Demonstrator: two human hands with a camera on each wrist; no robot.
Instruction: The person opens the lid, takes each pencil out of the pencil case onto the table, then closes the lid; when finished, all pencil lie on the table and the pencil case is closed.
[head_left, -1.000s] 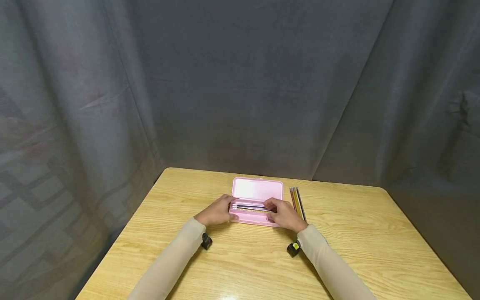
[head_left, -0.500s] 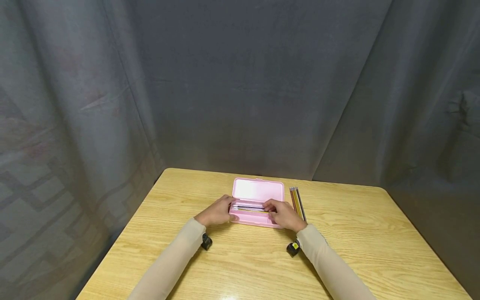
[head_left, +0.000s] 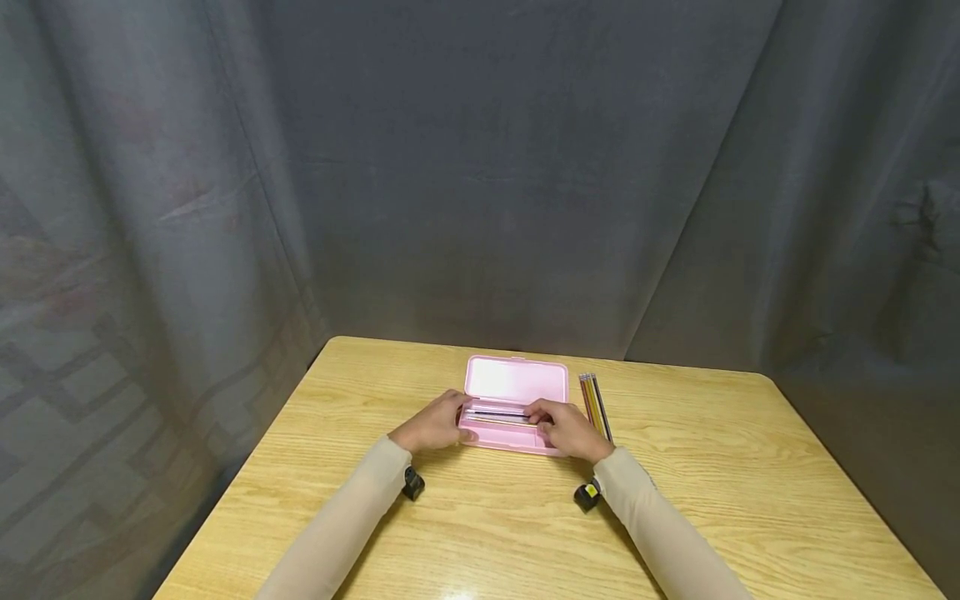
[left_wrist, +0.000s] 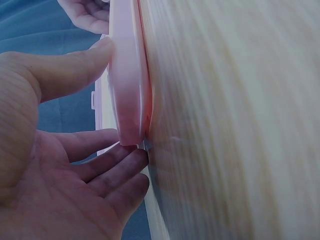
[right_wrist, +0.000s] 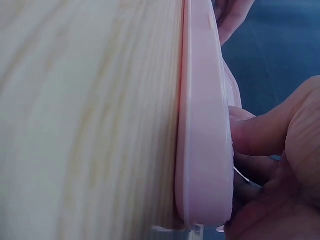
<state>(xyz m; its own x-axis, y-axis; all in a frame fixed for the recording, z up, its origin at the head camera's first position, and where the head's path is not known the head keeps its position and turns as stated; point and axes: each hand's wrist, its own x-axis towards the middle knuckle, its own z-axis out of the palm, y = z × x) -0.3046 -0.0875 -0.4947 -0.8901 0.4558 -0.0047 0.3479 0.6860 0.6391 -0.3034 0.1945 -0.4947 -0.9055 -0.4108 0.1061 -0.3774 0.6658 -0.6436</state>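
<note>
A pink pencil case [head_left: 516, 379] lies on the table with its lid swung back. Several pencils [head_left: 498, 416] lie lengthwise inside its tray. My left hand [head_left: 433, 423] grips the case's left end; in the left wrist view its thumb [left_wrist: 75, 67] lies at the long front side and the other fingers curl at the short end. The right hand [head_left: 568, 429] reaches over the case's right part and pinches the pencils near their right end. In the right wrist view its thumb [right_wrist: 260, 132] comes over the wall, and the fingertips are hidden inside.
A bundle of several more pencils [head_left: 595, 402] lies on the wooden table [head_left: 480, 517], just right of the case and partly behind the right hand. Grey curtains [head_left: 480, 183] hang behind the table and on both sides. Each wrist wears a small black camera [head_left: 587, 497].
The right hand has shifted very slightly left, and the pencils under it have settled a little in the tray. The left hand stays at the case's end.
</note>
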